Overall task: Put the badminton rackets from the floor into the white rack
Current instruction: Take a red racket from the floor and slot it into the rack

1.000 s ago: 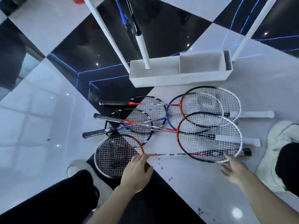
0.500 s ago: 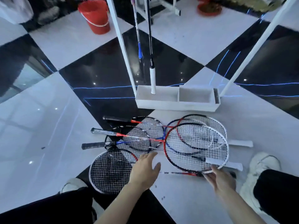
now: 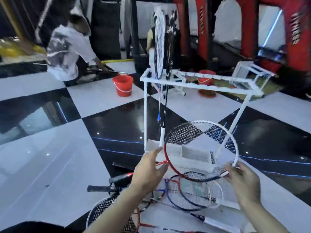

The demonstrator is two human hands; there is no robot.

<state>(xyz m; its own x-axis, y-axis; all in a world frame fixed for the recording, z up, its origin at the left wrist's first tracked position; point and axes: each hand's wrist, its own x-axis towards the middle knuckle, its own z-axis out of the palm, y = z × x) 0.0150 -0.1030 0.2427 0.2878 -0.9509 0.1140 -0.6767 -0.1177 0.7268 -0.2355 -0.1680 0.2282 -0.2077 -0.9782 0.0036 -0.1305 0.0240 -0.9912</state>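
While our right hand [image 3: 242, 179] pinches the lower rim of a red-and-white racket [image 3: 201, 150], we hold its head lifted in front of the white rack [image 3: 198, 82]; our left hand [image 3: 148, 170] hovers beside the red edge with fingers spread, gripping nothing. Other rackets [image 3: 193, 194] lie on the floor by the rack's base, and two rackets [image 3: 162, 47] stand at its left end

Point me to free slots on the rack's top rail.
White rack: top rail bare from the two hanging rackets rightward to the far corner. Left end crowded. Right hand grips the lifted racket; left hand open beside it.
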